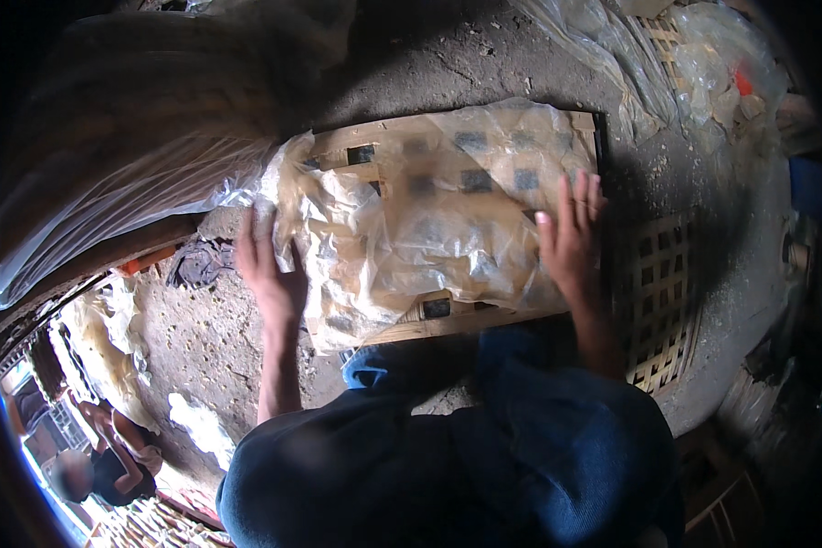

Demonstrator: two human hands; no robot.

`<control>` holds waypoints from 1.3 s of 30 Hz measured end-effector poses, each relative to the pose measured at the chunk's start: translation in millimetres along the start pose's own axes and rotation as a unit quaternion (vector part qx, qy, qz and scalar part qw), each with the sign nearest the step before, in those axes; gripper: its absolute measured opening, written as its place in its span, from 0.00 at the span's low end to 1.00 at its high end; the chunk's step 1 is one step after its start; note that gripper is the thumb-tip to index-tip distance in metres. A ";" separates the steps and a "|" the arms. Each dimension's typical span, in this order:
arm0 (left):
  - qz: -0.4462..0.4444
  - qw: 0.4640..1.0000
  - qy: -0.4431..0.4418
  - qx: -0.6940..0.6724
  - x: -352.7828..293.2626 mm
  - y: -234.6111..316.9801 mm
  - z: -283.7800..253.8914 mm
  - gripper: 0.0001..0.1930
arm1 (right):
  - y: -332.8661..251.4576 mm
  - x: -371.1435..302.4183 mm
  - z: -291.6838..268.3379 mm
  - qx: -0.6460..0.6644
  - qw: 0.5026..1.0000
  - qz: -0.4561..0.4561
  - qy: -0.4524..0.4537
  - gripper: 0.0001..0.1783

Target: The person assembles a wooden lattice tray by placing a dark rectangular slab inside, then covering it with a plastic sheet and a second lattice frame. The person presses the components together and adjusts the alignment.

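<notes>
In front of my knees sits a wooden lattice crate or tray (437,308), its slats crossing to leave square gaps. A crumpled, see-through plastic sheet (402,228) covers most of its top. My left hand (269,274) is at the sheet's left edge, fingers stretched out and pointing away from me. At the right edge of the crate, my right hand (573,233) has its fingers spread against the sheet's border. Neither hand grips anything that I can see. What lies under the sheet is only dimly visible through it.
A large plastic-covered bulk (137,155) rises at the left. Another lattice panel (662,297) lies on the right. More plastic sheeting (603,55) is at the far right. A dark cloth (201,263) lies on the dirt floor. A person (110,457) is at the lower left.
</notes>
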State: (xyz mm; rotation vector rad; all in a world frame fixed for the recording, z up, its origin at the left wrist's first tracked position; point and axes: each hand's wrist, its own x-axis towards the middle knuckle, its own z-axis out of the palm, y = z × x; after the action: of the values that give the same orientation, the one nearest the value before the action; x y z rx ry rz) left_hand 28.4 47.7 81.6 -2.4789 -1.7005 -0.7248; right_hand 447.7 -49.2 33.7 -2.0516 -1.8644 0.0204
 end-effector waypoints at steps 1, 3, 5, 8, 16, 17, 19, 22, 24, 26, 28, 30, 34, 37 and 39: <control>0.030 0.998 -0.041 -0.029 4.8 26.9 6.2 0.19 | -20.7 5.7 9.2 0.073 0.997 0.000 0.008 0.36; 0.071 0.970 -0.113 -0.203 16.7 79.8 31.6 0.24 | -65.5 17.4 19.6 0.085 0.995 -0.047 -0.018 0.38; 0.186 0.953 -0.216 -0.100 23.9 116.1 67.3 0.30 | -85.7 14.4 35.5 0.102 0.990 -0.072 -0.063 0.36; 0.234 0.934 -0.258 -0.071 15.6 102.2 100.1 0.35 | -65.0 5.7 31.3 -0.015 0.987 -0.107 -0.120 0.37; 0.189 0.940 -0.282 -0.043 8.3 93.6 93.7 0.41 | 151.2 -34.9 2.4 -0.222 0.966 0.133 0.006 0.38; 0.181 0.941 -0.281 -0.042 5.5 91.5 92.4 0.41 | 141.1 -18.7 -6.4 -0.196 0.970 0.144 0.022 0.37; 0.171 0.944 -0.278 -0.047 4.4 93.5 89.5 0.41 | 86.8 20.7 -16.2 -0.126 0.989 0.080 0.023 0.38; 0.173 0.944 -0.272 -0.067 1.5 105.2 102.3 0.43 | -9.2 42.5 24.1 0.094 0.994 -0.018 0.056 0.41; 0.173 0.946 -0.268 -0.052 -0.1 102.1 101.6 0.44 | -84.8 53.7 33.2 0.090 0.987 -0.126 -0.045 0.43; 0.175 0.947 -0.262 -0.059 0.7 101.6 102.1 0.44 | -86.5 57.0 61.8 0.056 0.982 -0.147 -0.105 0.44; 0.166 0.949 -0.260 -0.061 -1.5 98.5 99.9 0.44 | -61.1 73.5 62.8 -0.031 0.977 -0.153 -0.147 0.43; 0.162 0.948 -0.271 -0.051 2.5 99.2 93.0 0.43 | -0.1 88.1 60.0 0.045 0.974 -0.005 -0.223 0.45; 0.171 0.944 -0.274 -0.073 7.9 108.0 96.6 0.43 | 160.0 61.4 36.4 -0.189 0.970 0.147 -0.046 0.42; 0.157 0.946 -0.276 -0.059 2.1 100.2 93.9 0.43 | 120.0 63.6 -0.7 -0.145 0.980 0.131 0.030 0.38; 0.158 0.949 -0.267 -0.058 0.2 99.2 95.0 0.43 | 51.1 58.9 -8.3 -0.052 0.996 0.019 0.067 0.37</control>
State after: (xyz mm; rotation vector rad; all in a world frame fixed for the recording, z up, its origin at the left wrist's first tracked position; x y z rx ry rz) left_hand 150.1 37.0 18.9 -3.1342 -1.3330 -0.1260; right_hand 506.2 2.5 41.0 -2.1021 -1.7795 -0.2030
